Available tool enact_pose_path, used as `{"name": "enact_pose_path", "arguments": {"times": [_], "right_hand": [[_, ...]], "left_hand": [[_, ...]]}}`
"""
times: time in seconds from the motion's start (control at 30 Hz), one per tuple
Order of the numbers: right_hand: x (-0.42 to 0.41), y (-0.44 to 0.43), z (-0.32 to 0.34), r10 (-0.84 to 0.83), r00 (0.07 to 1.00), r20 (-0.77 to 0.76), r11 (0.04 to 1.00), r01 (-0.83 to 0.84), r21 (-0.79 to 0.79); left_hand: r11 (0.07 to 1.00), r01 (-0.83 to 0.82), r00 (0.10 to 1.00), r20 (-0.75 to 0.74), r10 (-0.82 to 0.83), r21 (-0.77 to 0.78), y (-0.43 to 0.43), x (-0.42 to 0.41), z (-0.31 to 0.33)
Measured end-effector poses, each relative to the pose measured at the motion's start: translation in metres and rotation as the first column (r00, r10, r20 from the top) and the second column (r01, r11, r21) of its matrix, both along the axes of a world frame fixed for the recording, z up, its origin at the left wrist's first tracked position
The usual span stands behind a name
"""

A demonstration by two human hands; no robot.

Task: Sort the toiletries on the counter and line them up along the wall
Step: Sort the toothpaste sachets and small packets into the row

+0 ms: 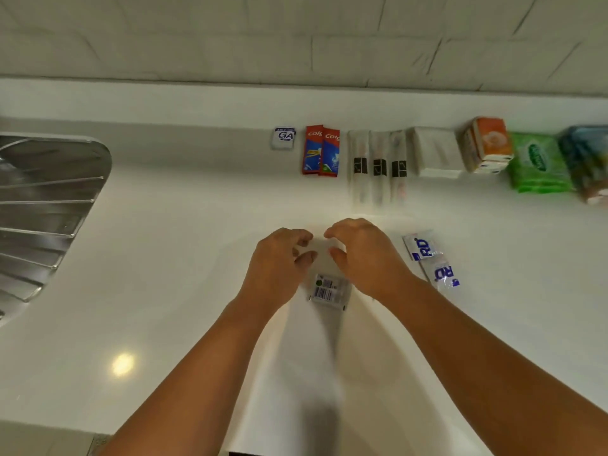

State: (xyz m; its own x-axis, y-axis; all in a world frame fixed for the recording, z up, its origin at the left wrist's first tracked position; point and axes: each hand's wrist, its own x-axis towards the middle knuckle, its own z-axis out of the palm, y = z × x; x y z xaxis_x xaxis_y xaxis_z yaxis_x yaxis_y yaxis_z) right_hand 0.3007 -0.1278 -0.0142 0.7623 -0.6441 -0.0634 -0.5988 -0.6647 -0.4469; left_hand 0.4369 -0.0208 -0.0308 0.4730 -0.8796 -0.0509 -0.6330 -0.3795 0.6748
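A barcoded sachet [329,291] is seen between the wrists, on the near side of the curled fingers of the left hand [279,258] and right hand [365,255]. Whether it is pinched cannot be told.

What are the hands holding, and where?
Cannot tell: left hand and right hand curl at the far end of the small packet; blur hides any grip.

Counter [164,258]: bare stretch from sink drainboard [49,209] to left hand [279,261], open through to the wall left of GA sachet [284,138]. Wall run to the right is taken: Colgate boxes [320,151], wrapped toothbrushes [378,166], white pack [436,153], orange box [487,144], green pack [538,162], blue pack [585,159]. Two sachets [422,246] lie just right of right hand [365,255]; barcoded packet [329,291] lies between the wrists.
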Motion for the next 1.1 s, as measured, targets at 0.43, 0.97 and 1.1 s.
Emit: {"name": "enact_pose_path", "arguments": {"times": [0.43,0.97,1.1], "right_hand": [[-0.044,0.035,-0.032,0.137,0.985,-0.1,0.99,-0.138,-0.002],[-0.039,0.042,-0.013,-0.282,0.926,0.251,0.793,0.077,0.604],[-0.024,0.039,-0.007,-0.363,0.903,0.231,0.601,0.037,0.798]], "left_hand": [[0.988,0.062,0.996,0.057,-0.071,0.141,0.032,-0.041,-0.026],[0.989,-0.016,0.985,-0.174,-0.01,-0.15,0.046,-0.026,0.001],[0.968,0.074,0.985,-0.131,-0.108,-0.241,0.047,-0.004,0.008]]}}
